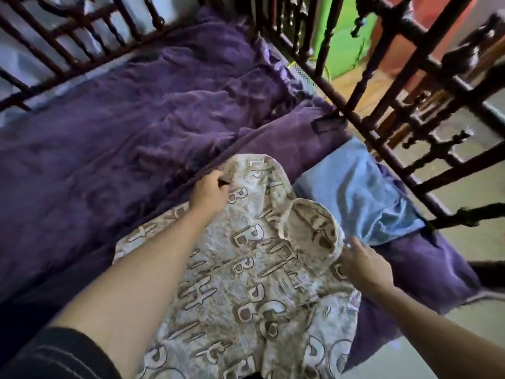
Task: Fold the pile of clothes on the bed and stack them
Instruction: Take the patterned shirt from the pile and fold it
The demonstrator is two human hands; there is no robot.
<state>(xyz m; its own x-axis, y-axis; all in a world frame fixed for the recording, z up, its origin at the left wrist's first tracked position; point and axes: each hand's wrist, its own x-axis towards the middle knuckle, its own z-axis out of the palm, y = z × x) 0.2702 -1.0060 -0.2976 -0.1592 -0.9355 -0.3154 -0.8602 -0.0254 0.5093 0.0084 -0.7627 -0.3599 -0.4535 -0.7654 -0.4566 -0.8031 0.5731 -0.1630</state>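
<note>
A beige fleece garment [246,283] printed with brown and white letters lies spread on the bed in front of me. My left hand [209,194] grips its far upper edge, fingers curled into the cloth. My right hand [360,262] pinches the garment's right edge beside the round collar [314,228]. A light blue cloth [360,192] lies flat just beyond the garment on the right, close to my right hand's fingertips.
A purple blanket [123,127] covers the bed, rumpled at the far end. Dark wooden rails [382,86] run along the bed's right side and another rail [68,36] along the far left. The floor [464,310] shows at the right past the bed's edge.
</note>
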